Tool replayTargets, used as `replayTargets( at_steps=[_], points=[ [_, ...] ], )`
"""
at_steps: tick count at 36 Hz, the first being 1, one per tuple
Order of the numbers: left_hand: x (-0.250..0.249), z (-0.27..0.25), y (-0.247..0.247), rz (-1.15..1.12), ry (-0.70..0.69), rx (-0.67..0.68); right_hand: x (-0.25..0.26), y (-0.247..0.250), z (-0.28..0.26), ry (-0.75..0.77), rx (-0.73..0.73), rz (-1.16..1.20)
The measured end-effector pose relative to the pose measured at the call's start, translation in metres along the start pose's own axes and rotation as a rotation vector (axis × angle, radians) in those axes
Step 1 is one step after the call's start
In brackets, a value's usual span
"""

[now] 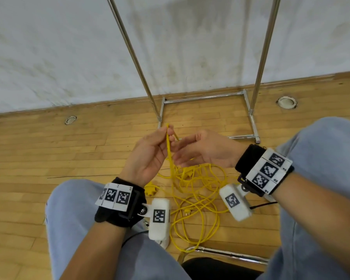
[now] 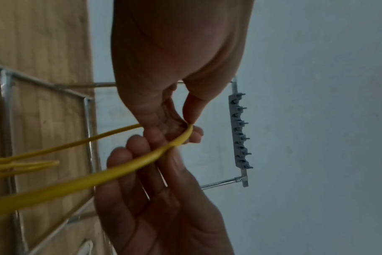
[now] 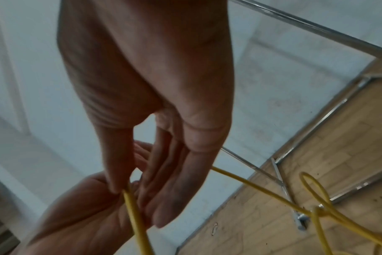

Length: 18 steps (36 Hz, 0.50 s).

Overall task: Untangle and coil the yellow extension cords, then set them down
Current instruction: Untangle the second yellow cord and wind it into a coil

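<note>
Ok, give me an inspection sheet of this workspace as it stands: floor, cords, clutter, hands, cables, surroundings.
Surface: wooden floor, bare boards around the pile.
Job's things: yellow extension cords lie in a tangled heap between the knees; one strand is raised.
Clutter: nothing seen.
Grippers: left hand pinches the raised strand at its fingertips; right hand is open beside it, fingers relaxed.
Cables: a thin black lead runs from the right wrist camera.
Surroundings: metal rack frame stands ahead; stained white wall behind; round floor fittings.
</note>
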<state>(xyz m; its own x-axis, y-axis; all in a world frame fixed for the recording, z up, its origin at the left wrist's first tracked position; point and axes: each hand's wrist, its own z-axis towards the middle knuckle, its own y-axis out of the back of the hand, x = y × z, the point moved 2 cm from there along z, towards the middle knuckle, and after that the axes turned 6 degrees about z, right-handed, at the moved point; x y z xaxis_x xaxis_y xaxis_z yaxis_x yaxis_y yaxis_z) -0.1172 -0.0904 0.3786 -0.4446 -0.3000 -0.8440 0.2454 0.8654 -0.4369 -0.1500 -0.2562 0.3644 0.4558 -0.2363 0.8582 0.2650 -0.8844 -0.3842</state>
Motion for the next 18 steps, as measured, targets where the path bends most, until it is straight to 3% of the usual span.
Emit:
replayTargets(
  at_steps=[5, 8, 11, 14, 18],
  points=[
    [0.005, -0.010, -0.012, 0.263, -0.072, 0.238, 0.009, 0.010, 0.004, 0.025, -0.250, 0.521],
    [0.010, -0.012, -0.015, 0.476, -0.079, 0.267, 0.007, 0.020, 0.007, 0.034, -0.384, 0.612],
    [0.013, -0.012, -0.012, 0.695, -0.009, 0.297, 0.004, 0.020, 0.006, 0.046, -0.346, 0.590],
    [0.016, -0.015, -0.013, 0.755, 0.092, 0.308, 0.011, 0.016, -0.001, 0.153, -0.241, 0.605],
    [0.010, -0.011, -0.018, 0.411, 0.249, 0.203, 0.027, 0.005, -0.010, 0.286, -0.096, 0.436]
  ],
)
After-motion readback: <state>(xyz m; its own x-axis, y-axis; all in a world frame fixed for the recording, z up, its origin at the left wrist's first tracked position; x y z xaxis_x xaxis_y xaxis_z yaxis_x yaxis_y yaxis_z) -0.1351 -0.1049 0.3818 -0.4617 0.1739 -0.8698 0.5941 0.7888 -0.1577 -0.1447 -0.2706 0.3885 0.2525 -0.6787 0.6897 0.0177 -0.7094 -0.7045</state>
